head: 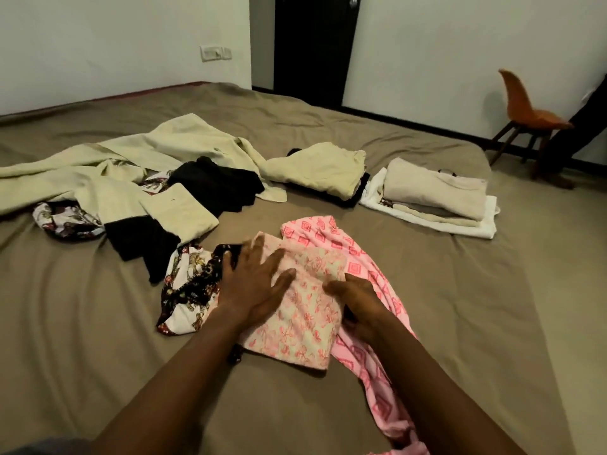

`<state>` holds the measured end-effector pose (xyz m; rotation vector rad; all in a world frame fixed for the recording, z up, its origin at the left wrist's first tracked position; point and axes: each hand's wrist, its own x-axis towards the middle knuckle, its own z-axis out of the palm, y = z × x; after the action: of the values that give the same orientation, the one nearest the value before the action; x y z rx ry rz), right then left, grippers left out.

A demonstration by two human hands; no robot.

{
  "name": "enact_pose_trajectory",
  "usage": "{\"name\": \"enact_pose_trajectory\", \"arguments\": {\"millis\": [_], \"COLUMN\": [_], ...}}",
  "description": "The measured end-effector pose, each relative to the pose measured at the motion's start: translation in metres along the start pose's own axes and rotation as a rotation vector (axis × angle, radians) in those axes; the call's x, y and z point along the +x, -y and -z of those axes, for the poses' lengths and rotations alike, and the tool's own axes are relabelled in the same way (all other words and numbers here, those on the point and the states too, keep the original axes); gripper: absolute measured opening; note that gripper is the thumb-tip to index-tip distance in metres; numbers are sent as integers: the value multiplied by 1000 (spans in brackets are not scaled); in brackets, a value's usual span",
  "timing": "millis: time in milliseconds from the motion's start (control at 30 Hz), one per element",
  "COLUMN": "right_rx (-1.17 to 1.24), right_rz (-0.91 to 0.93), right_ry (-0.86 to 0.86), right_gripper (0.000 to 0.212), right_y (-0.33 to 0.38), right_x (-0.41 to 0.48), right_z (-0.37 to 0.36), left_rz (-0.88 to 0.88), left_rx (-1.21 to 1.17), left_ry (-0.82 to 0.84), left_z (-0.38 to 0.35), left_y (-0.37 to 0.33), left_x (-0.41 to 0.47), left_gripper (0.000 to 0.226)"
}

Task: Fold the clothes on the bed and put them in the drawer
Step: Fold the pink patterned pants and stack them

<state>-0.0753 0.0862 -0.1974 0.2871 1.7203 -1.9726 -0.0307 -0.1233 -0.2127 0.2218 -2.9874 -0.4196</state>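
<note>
1. A folded pale pink cloth with a floral print (302,310) lies on the bed's brown sheet (476,307), low in the middle of the frame.
2. The left hand (254,284) lies flat on the cloth's left edge, its fingers straight and spread, pressing down.
3. The right hand (356,303) curls round the cloth's right edge, thumb on top and fingers tucked beneath.
4. Under the cloth, a brighter pink garment with a diamond pattern (361,257) trails from the centre towards the bottom right.
5. Just left of the left hand sits a crumpled black-and-white floral garment (187,290), with a black garment (141,241) touching it above.
6. In the upper left, a large cream cloth (131,152) sprawls loose.
7. Right of centre rests a folded stack of beige and white clothes (433,198).
8. An orange chair (525,106) stands at the far right, off the bed.
</note>
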Motion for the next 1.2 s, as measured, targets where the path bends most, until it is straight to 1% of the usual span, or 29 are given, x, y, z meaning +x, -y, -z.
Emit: {"name": "enact_pose_trajectory", "arguments": {"millis": [67, 167, 233, 267, 300, 333, 367, 467, 500, 533, 567, 633, 667, 700, 733, 767, 800, 833, 867, 900, 933, 967, 1000, 1033, 1067, 1100, 1133, 1167, 1200], "right_rx": [61, 111, 116, 123, 134, 137, 128, 75, 45, 4, -49, -187, -270, -364, -467, -578, -702, -844, -996, -1155, -1328, -1476, -1555, -1537, -1406, -1198, -1025, -926, -913], "right_rz": [-58, -89, -15, 37, 81, 122, 155, 208, 218, 230, 243, 272, 288, 304, 325, 370, 453, 580, 725, 851, 943, 1012, 1058, 1065, 977, 836, 711, 629, 591], "right_ry": [41, 59, 42, 65, 119, 187, 253, 402, 431, 448, 447, 403, 375, 351, 325, 300, 276, 264, 268, 280, 267, 243, 242, 284, 354, 419, 421, 361, 245], "right_gripper": [30, 45, 48, 47, 45, 43, 42, 37, 33, 30, 29, 28, 29, 29, 28, 25, 23, 22, 22, 22, 26, 37, 44, 47, 45, 42, 37, 30, 23], "right_y": [7, 19, 24, 29, 33, 40, 49, 80, 93, 107, 121, 150, 165, 178, 188, 196, 200, 201, 201, 196, 187, 174, 159, 141, 122, 104, 85, 62, 42], "right_x": [-1, -2, -3, -8, -14, -23, -32, -55, -64, -72, -78, -89, -93, -97, -99, -102, -104, -108, -112, -114, -117, -120, -122, -123, -125, -126, -120, -108, -95], "right_z": [0, -7, -13, -15, -18, -19, -19, -17, -15, -13, -12, -8, -6, -3, -1, 1, -1, -2, -5, -9, -10, -13, -9, -4, 5, 14, 25, 37, 49], "left_rz": [150, 286, 368, 406, 435, 433, 417, 384, 361, 350, 333, 346, 340, 316, 327, 359, 373, 376, 387, 382, 385, 401, 444, 459, 464, 484, 489, 500, 514], "left_rx": [-205, -525, -687, -805, -908, -957, -958, -1055, -1086, -1051, -958, -753, -744, -885, -1121, -1325, -1450, -1526, -1555, -1594, -1612, -1653, -1626, -1569, -1442, -1328, -1191, -1058, -958], "left_ry": [-78, -50, -11, -1, 31, 71, 101, 185, 145, 47, -70, -393, -497, -481, -311, -64, 167, 337, 418, 456, 448, 450, 431, 439, 427, 387, 349, 317, 296], "left_z": [6, 22, 28, 32, 35, 41, 45, 64, 68, 74, 80, 96, 104, 115, 127, 140, 151, 159, 162, 167, 166, 168, 162, 154, 144, 130, 114, 93, 73], "left_y": [2, 3, 5, 4, 5, 3, 3, -1, -4, -9, -13, -26, -37, -48, -62, -76, -86, -95, -98, -102, -103, -106, -106, -102, -96, -85, -71, -52, -33], "left_x": [-1, 0, -1, 0, -2, -3, -2, -7, -8, -10, -13, -20, -26, -31, -36, -38, -35, -32, -21, -13, -4, 2, 6, 6, 3, -2, -9, -20, -28], "left_gripper": [69, 55, 49, 45, 39, 35, 37, 67, 80, 90, 90, 69, 58, 51, 50, 54, 64, 75, 83, 87, 82, 71, 58, 50, 46, 46, 54, 66, 75]}}
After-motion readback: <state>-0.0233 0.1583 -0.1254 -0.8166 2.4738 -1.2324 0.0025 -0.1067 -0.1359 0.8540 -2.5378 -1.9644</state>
